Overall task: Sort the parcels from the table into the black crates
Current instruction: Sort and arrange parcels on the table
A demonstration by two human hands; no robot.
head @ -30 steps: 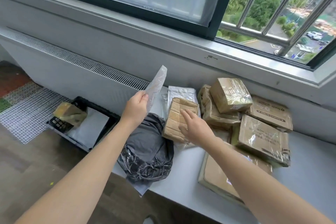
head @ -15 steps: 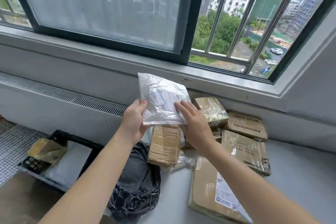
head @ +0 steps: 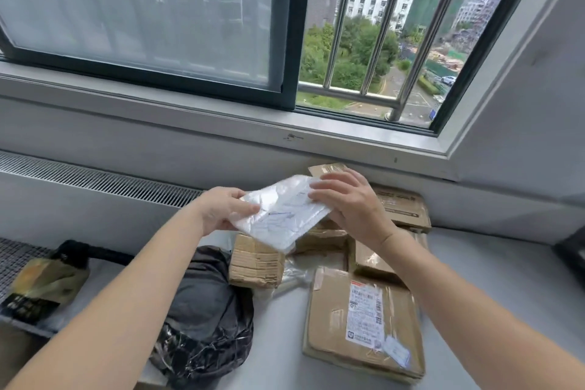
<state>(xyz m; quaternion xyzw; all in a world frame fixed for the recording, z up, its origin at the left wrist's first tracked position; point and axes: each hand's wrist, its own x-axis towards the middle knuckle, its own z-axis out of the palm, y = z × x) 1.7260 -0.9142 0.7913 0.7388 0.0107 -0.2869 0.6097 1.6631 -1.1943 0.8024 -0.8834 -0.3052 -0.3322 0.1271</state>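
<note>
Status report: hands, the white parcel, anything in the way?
Left hand, right hand both grip white parcel. Held above the pile, not crated. Grey bag lies toward the crate.

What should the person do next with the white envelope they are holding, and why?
Probably swing the white envelope left and down into the black crate. The left hand and right hand hold it clear above the brown parcels, label up, and that crate already holds a yellowish parcel. The label is too blurred to confirm the crate.
</note>
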